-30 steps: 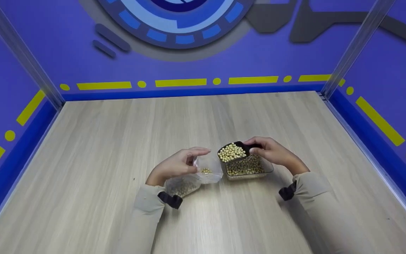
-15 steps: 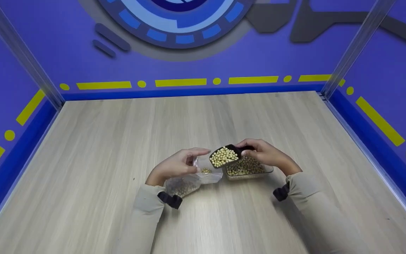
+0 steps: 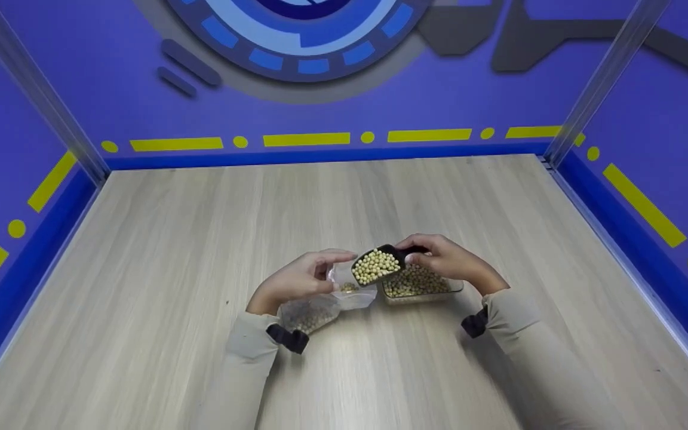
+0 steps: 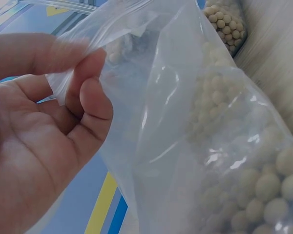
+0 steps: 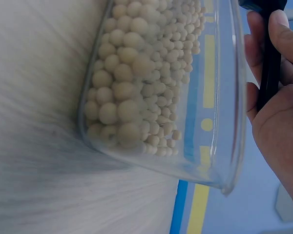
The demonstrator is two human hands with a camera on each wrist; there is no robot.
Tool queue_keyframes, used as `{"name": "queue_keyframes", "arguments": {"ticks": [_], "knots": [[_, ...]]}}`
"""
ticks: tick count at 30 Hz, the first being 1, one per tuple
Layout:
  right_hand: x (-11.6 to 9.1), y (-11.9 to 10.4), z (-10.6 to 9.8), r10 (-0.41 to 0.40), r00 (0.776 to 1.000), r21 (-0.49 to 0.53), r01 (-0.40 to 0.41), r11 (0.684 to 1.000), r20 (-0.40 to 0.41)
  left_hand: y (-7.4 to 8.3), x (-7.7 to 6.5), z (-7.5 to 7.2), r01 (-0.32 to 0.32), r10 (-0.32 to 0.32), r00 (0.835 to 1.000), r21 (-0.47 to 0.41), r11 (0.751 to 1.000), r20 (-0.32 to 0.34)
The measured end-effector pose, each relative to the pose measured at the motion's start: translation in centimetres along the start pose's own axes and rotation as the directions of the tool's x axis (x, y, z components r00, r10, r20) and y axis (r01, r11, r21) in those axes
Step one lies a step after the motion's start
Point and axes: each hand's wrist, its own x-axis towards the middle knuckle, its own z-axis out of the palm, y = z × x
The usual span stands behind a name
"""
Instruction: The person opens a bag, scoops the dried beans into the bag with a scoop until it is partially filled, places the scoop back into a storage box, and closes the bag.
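Worktop [image 3: 171, 239], pale wood grain, beneath both hands and extending well beyond them on every side. Back wall [image 3: 296, 113], purple-blue, far ahead of the hands, with yellow bars and dots above a blue lower band; grey and blue machine-like graphics higher up. Metal post [image 3: 607, 77], silver, at the corner ahead and to the right of the right hand. Clear bag [image 3: 311, 313], plastic, lip gripped by the curled fingers of the left hand [image 3: 296, 279]; body lying below and beside that hand; contents, round pale-yellow beads. Clear container [image 3: 418, 300], rectangular, rigid, standing on the worktop just below the right hand [image 3: 448, 258]; contents, a bulk of the same beads. Black scoop [image 3: 393, 251], handle gripped by the right hand, bowl pointing towards the left hand's fingertips, raised between bag mouth and container; contents, a heaped load of beads [image 3: 375, 267].
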Motion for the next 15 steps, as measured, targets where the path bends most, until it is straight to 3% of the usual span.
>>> {"name": "queue_keyframes", "arguments": {"ticks": [15], "knots": [[0.4, -1.4, -0.2, 0.004, 1.000, -0.146, -0.002, 0.989, 0.008, 0.0, 0.0, 0.0, 0.030, -0.030, 1.000, 0.031, 0.999, -0.006]]}}
